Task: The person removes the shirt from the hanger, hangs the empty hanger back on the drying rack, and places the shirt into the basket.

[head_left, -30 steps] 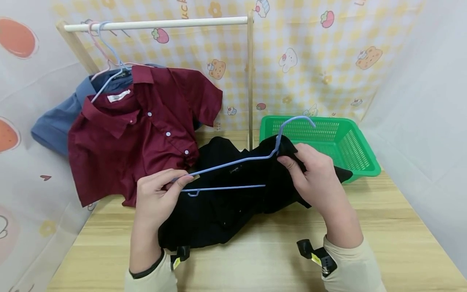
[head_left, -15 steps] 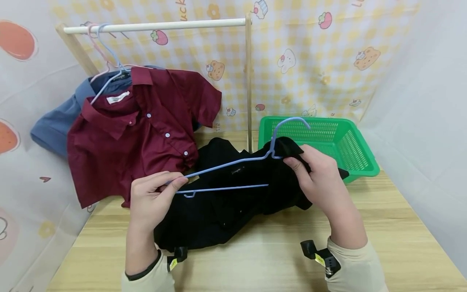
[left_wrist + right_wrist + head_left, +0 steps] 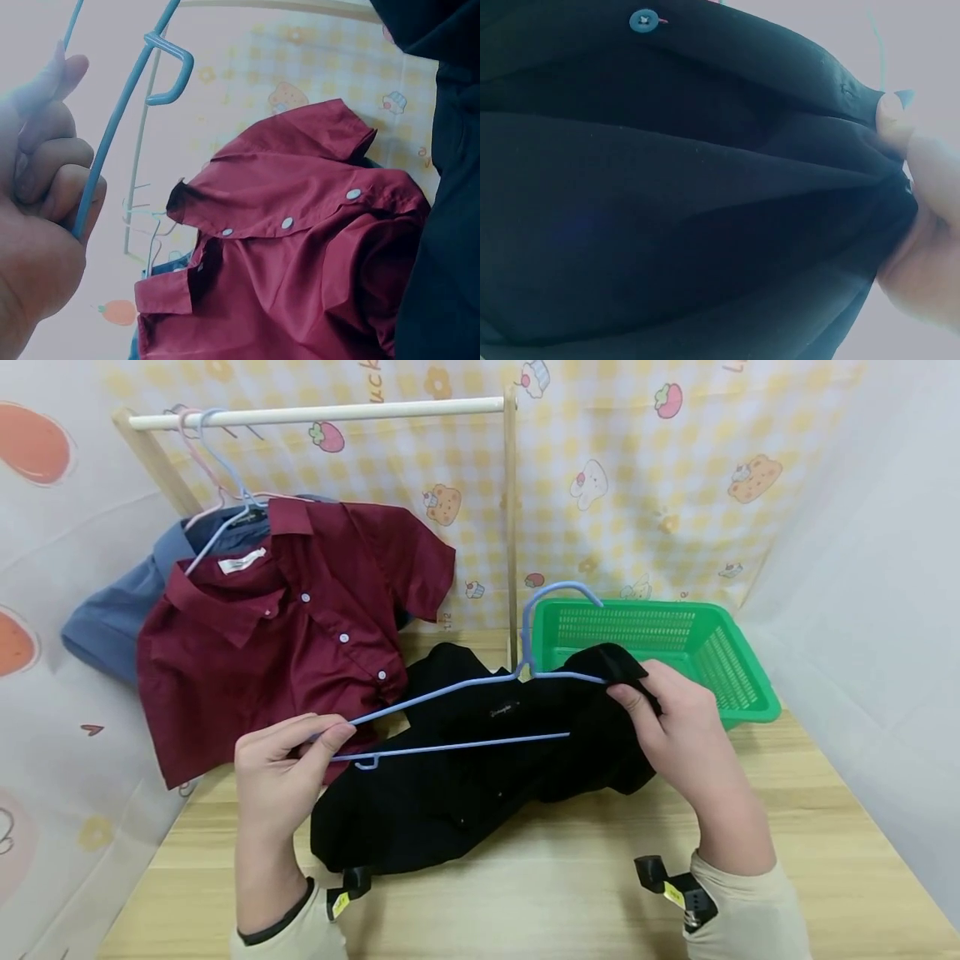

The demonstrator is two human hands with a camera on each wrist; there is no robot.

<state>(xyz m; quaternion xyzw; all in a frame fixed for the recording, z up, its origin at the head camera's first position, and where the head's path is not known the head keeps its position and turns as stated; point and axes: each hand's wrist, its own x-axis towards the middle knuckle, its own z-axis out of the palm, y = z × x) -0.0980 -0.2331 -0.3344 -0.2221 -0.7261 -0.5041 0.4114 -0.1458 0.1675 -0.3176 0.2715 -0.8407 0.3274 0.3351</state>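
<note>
A blue clothes hanger (image 3: 442, 691) spans the space between both hands, its hook pointing up and to the right. My left hand (image 3: 281, 768) pinches its left end between thumb and fingers; the left wrist view shows the lower bar and small side hook (image 3: 180, 71) beside the curled fingers. The hanger's right end goes into a black shirt (image 3: 435, 810), where the fabric covers it. My right hand (image 3: 682, 727) grips the shirt near its collar at that end. In the right wrist view, folds of the shirt and a button (image 3: 643, 21) fill most of the picture.
On the left, a maroon shirt (image 3: 322, 577) and a blue shirt (image 3: 112, 618) hang from a rack (image 3: 322, 414) on hangers. Behind my right hand stands a green basket (image 3: 738, 668). Wooden tabletop (image 3: 555, 877) lies in front of the black shirt.
The hanger has moved left, with its hook now farther left and more of its right arm showing. My left hand has shifted left, my right hand slightly right with the shirt.
</note>
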